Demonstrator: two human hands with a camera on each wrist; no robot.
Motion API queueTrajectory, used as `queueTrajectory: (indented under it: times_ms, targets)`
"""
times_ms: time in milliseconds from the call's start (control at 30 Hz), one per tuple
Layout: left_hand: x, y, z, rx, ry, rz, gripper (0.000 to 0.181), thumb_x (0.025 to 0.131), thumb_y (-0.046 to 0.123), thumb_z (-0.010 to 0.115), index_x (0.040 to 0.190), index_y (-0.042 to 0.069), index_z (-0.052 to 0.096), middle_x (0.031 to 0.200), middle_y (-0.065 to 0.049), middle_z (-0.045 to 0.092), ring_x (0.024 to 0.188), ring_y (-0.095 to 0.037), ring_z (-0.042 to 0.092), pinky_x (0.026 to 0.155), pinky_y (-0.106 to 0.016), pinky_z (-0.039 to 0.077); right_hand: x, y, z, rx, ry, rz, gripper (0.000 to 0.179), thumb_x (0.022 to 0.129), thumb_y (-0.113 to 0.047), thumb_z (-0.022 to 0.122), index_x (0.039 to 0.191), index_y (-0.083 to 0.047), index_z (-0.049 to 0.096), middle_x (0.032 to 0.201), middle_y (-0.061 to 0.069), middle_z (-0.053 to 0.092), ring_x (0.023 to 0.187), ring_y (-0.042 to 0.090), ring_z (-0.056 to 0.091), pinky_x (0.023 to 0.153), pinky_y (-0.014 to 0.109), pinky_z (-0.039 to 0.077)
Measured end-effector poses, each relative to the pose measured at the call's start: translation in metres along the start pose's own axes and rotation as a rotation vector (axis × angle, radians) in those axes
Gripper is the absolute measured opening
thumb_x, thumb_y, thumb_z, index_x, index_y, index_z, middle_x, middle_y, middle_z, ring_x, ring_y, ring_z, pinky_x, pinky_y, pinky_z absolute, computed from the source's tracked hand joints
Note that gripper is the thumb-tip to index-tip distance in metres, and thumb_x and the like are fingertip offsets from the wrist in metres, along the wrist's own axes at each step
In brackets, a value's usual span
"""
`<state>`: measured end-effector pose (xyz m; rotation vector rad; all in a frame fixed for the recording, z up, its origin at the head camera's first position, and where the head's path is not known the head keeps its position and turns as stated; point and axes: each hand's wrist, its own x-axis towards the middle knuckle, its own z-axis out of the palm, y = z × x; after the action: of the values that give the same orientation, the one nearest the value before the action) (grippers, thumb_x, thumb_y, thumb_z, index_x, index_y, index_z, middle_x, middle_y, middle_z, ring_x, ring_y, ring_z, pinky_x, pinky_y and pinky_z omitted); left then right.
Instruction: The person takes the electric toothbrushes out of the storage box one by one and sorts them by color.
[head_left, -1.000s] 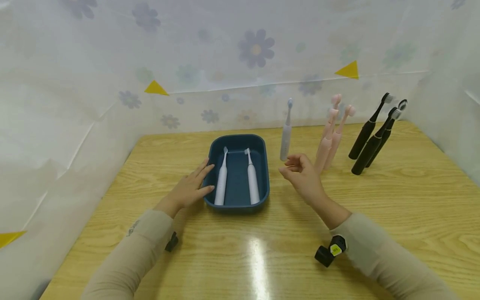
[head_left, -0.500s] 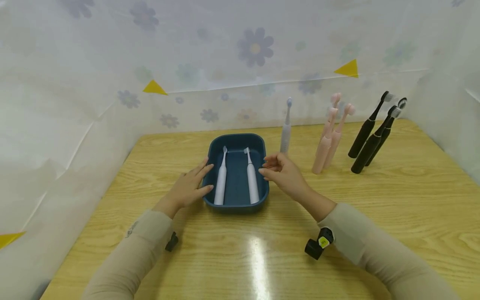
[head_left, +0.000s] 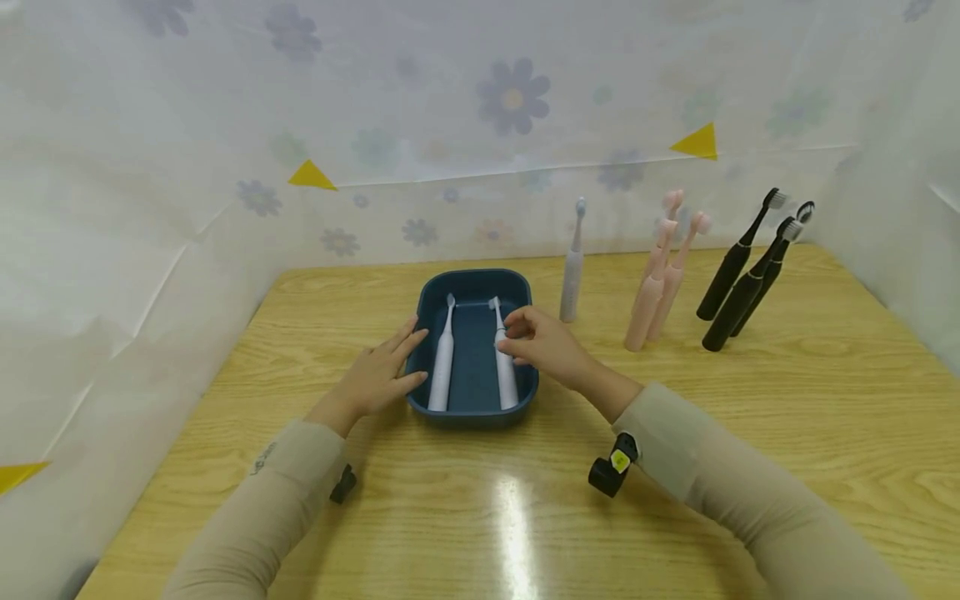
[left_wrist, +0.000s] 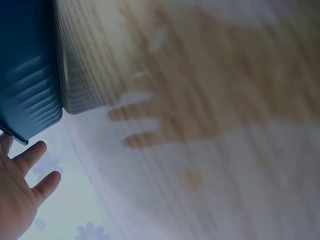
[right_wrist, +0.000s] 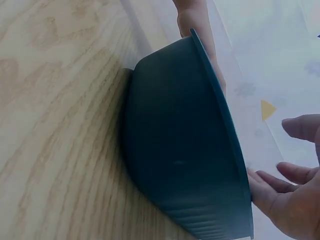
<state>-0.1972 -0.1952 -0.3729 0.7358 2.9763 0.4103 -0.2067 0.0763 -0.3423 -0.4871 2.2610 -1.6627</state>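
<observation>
A dark blue tray stands on the wooden table with two white electric toothbrushes lying inside. My left hand rests its spread fingers on the tray's left rim, near the left toothbrush. Over the right rim reaches my right hand, its bent fingers overlapping the upper handle of the right toothbrush. In the right wrist view, the thumb and fingers of that right hand are apart above the rim of the tray, with nothing between them.
A third white toothbrush stands upright behind my right hand. Further right, pink toothbrushes and black toothbrushes stand in groups. A pale flowered sheet hangs behind the table.
My right hand has moved left from in front of the standing white toothbrush, across the tray's right rim, to the right toothbrush inside. The left hand has stayed on the rim.
</observation>
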Motion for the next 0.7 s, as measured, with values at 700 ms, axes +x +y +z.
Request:
queueTrajectory:
  times_ms: [700]
  targets:
    - [0.0, -0.001, 0.002, -0.036, 0.004, -0.007, 0.061, 0.088, 0.039, 0.043, 0.139, 0.014, 0.019, 0.144, -0.003, 0.003, 0.121, -0.034, 0.029, 0.089, -0.06, 0.02, 0.03, -0.007, 0.036, -0.577, -0.014, 0.207, 0.067, 0.077, -0.033, 0.063, 0.129, -0.002, 0.034, 0.118, 0.015, 0.049, 0.094, 0.024, 0.054, 0.076, 0.037, 0.044]
